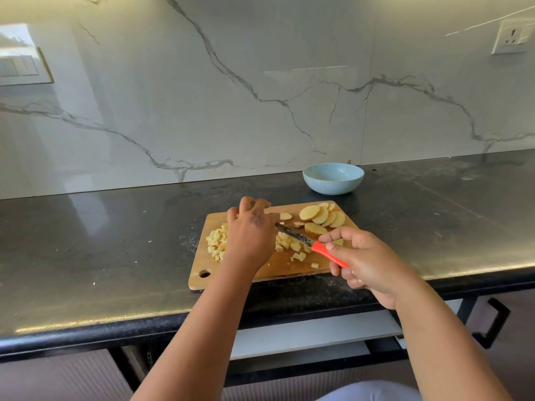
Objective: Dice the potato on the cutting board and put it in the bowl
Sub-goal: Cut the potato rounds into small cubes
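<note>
A wooden cutting board [289, 267] lies on the black counter. Round potato slices [321, 217] are fanned at its far right corner. Diced potato pieces [216, 241] are heaped at the left, and more dice [295, 247] lie mid-board. My left hand [250, 230] hovers over the middle of the board, fingers curled downward; what its fingertips touch is hidden. My right hand [367, 261] grips the orange handle of a knife [307, 241], whose blade points left toward my left hand. A pale blue bowl [333, 183] stands empty behind the board.
The black stone counter [115, 241] stretches wide to both sides, with small crumbs on it. A marble backsplash rises behind the bowl, with a wall socket [512, 36] at upper right. A drawer front and a black handle [492, 322] sit below the counter edge.
</note>
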Tool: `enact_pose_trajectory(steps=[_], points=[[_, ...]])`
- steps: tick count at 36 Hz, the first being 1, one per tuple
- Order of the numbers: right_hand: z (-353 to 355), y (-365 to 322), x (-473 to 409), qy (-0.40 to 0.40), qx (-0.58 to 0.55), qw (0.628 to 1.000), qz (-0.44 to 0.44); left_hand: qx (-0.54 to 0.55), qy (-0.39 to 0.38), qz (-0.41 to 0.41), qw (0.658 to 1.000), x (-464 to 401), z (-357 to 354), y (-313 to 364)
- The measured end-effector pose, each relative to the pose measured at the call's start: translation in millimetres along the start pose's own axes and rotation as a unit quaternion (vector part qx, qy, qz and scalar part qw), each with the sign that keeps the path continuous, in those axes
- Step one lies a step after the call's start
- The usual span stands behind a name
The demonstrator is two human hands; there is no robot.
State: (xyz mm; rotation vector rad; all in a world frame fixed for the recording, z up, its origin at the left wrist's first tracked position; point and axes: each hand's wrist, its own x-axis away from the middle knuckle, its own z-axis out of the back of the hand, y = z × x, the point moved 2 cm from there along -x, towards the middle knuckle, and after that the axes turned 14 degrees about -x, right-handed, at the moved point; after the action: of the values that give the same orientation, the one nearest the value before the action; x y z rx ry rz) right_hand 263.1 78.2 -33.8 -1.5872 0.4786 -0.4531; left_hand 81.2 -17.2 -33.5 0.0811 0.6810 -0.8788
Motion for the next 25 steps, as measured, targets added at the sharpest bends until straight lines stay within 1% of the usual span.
enact_pose_trajectory(steps=[3,6,7,9,11,12,14,16,20,23,25], points=[[4,4,-5,0.030,0.025,0.999,0.020,0.032,-0.007,0.033,0.999,2,2,-4],[6,6,-15,0.097,0.110,0.985,0.086,0.072,0.003,0.047,0.996,1,4,-5],[6,6,-19,0.112,0.123,0.980,0.107,0.092,0.008,0.036,0.995,-1,4,-4],[4,7,-26,0.131,0.109,0.976,0.135,0.143,-0.014,-0.019,0.990,-2,6,1],[2,10,-32,0.155,0.081,0.973,0.152,0.179,-0.068,-0.089,0.978,3,6,12],[2,12,-34,0.170,0.070,0.970,0.160,0.185,-0.100,-0.110,0.971,5,6,18],[1,18,-38,0.191,0.053,0.964,0.175,0.157,-0.135,-0.133,0.969,8,4,28],[1,24,-40,0.203,0.040,0.960,0.189,0.121,-0.143,-0.137,0.973,7,2,32],[2,31,-40,0.221,0.045,0.950,0.216,0.120,-0.178,-0.136,0.967,1,-1,37],[2,32,-40,0.220,0.058,0.947,0.228,0.097,-0.160,-0.141,0.972,0,-3,44],[1,33,-39,0.218,0.077,0.944,0.237,0.090,-0.166,-0.134,0.973,-1,-4,47]])
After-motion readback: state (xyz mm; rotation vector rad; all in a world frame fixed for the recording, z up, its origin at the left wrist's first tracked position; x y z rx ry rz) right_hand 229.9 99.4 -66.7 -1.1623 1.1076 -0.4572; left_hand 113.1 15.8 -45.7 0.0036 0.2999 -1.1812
